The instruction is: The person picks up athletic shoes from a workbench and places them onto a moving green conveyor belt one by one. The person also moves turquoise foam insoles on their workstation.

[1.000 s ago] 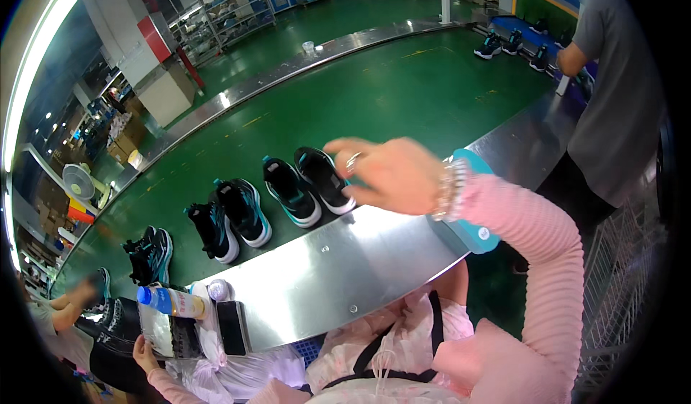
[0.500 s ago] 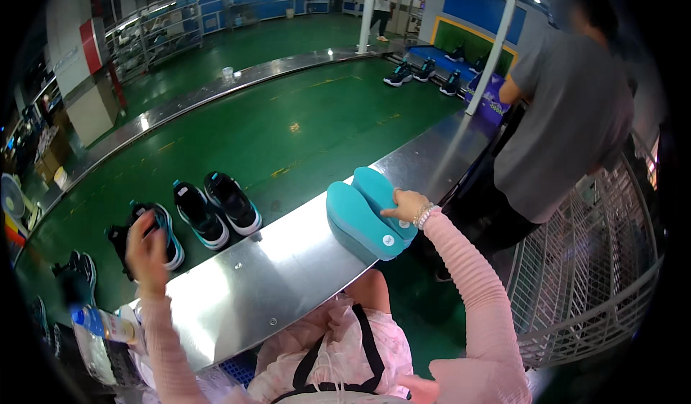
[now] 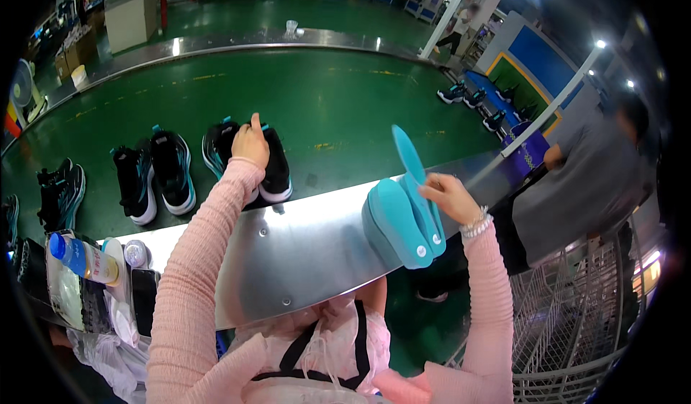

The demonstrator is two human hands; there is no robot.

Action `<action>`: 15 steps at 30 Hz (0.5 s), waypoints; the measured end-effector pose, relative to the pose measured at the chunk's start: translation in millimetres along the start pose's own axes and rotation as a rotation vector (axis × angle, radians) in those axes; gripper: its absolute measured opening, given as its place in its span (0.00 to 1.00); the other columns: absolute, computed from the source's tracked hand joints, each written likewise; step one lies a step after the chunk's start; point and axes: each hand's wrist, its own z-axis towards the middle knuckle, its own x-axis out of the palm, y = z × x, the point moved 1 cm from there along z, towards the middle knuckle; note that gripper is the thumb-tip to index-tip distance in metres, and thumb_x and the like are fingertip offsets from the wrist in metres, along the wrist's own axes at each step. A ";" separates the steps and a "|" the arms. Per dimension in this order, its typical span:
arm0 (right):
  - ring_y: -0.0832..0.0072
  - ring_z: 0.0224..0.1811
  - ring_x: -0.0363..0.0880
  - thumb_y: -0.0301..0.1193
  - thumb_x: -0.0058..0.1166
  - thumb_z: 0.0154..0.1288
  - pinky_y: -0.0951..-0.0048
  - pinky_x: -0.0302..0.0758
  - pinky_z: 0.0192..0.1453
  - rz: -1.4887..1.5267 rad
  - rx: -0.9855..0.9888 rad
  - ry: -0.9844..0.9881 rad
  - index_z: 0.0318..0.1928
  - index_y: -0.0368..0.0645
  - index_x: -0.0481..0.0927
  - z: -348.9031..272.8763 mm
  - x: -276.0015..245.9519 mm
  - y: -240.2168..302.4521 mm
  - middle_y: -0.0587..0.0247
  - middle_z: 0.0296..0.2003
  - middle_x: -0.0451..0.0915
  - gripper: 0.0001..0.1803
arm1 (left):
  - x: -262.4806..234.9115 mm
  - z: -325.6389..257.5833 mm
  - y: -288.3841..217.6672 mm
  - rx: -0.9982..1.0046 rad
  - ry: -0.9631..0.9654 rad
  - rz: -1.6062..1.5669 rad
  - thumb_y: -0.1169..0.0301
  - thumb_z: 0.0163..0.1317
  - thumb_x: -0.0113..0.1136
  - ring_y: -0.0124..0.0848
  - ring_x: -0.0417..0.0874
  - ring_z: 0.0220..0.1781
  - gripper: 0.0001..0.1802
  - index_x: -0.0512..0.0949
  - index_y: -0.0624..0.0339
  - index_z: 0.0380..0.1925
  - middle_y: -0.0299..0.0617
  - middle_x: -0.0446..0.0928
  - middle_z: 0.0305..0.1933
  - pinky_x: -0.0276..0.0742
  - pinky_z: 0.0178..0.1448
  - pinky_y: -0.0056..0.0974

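Note:
My right hand (image 3: 450,196) pinches a teal insole (image 3: 409,155) near its lower end. This insole tilts up, its rounded end raised above two stacks of teal insoles (image 3: 397,220) on the metal ledge. Small white round stickers mark the near ends of the stacks. Farther left, my left hand (image 3: 250,145) is at a pair of black sneakers with white soles and teal trim. Its fingers look curled at the right-hand sneaker (image 3: 276,170), partly hidden, with one digit pointing up. The other sneaker (image 3: 216,148) of the pair is partly behind this hand.
More black sneakers (image 3: 171,173) stand in pairs on the green surface (image 3: 324,101) to the left. A blue-capped bottle (image 3: 83,258) and a phone (image 3: 144,299) lie at the ledge's left end. On the right are a person in grey (image 3: 576,195) and a wire rack (image 3: 568,317).
My left hand has moved right and forward to a pair of sneakers. My right hand has raised one insole from the stack. The whole view has shifted, and the sneakers appear farther right.

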 end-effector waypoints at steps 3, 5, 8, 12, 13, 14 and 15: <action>0.84 0.20 0.66 0.35 0.47 0.59 0.78 0.66 0.26 0.250 -0.057 0.323 0.24 0.37 0.75 37.7 30.5 53.1 0.69 0.17 0.71 0.14 | -3.0 5.0 1.0 -0.040 0.026 0.021 0.69 0.54 0.52 0.49 0.75 0.35 0.25 0.61 0.65 0.51 0.54 0.75 0.32 0.69 0.42 0.46; 0.83 0.19 0.68 0.35 0.46 0.59 0.78 0.67 0.26 0.391 -0.069 0.460 0.26 0.38 0.76 66.3 59.7 84.7 0.68 0.19 0.74 0.13 | -0.9 -0.2 14.9 -0.126 -0.028 -0.028 0.63 0.56 0.53 0.50 0.76 0.31 0.23 0.62 0.60 0.49 0.53 0.76 0.28 0.70 0.39 0.46; 0.80 0.19 0.73 0.36 0.48 0.58 0.79 0.70 0.27 0.530 -0.006 0.582 0.31 0.42 0.77 115.1 94.5 92.1 0.66 0.22 0.77 0.11 | 7.3 -11.2 9.5 -0.156 -0.101 -0.223 0.62 0.55 0.53 0.50 0.76 0.29 0.18 0.65 0.58 0.43 0.54 0.76 0.27 0.68 0.35 0.48; 0.74 0.28 0.78 0.38 0.47 0.54 0.77 0.71 0.30 -0.253 -0.177 0.717 0.34 0.47 0.77 141.3 125.2 145.6 0.65 0.28 0.79 0.12 | -8.0 -14.6 18.6 -0.211 -0.164 -0.391 0.61 0.51 0.59 0.47 0.79 0.33 0.18 0.72 0.59 0.39 0.52 0.78 0.31 0.73 0.37 0.43; 0.74 0.27 0.78 0.42 0.48 0.52 0.75 0.72 0.29 -0.173 -0.071 0.661 0.33 0.45 0.79 146.2 132.6 153.4 0.62 0.28 0.79 0.15 | -13.5 -13.7 23.7 -0.254 -0.132 -0.451 0.62 0.50 0.60 0.45 0.80 0.32 0.17 0.73 0.60 0.38 0.52 0.78 0.30 0.73 0.37 0.41; 0.74 0.27 0.77 0.45 0.48 0.49 0.73 0.72 0.28 -0.068 0.069 0.624 0.31 0.43 0.80 152.2 150.5 142.1 0.58 0.27 0.80 0.19 | -20.4 -12.4 12.7 -0.263 -0.103 -0.373 0.63 0.50 0.60 0.44 0.80 0.31 0.17 0.73 0.61 0.37 0.52 0.78 0.29 0.73 0.36 0.40; 0.72 0.31 0.78 0.43 0.48 0.49 0.71 0.73 0.32 -0.159 -0.009 0.489 0.32 0.42 0.80 164.4 179.4 129.9 0.55 0.30 0.80 0.18 | -16.7 -11.7 13.2 -0.222 -0.102 -0.432 0.64 0.50 0.60 0.44 0.80 0.31 0.17 0.73 0.61 0.38 0.52 0.78 0.29 0.73 0.36 0.39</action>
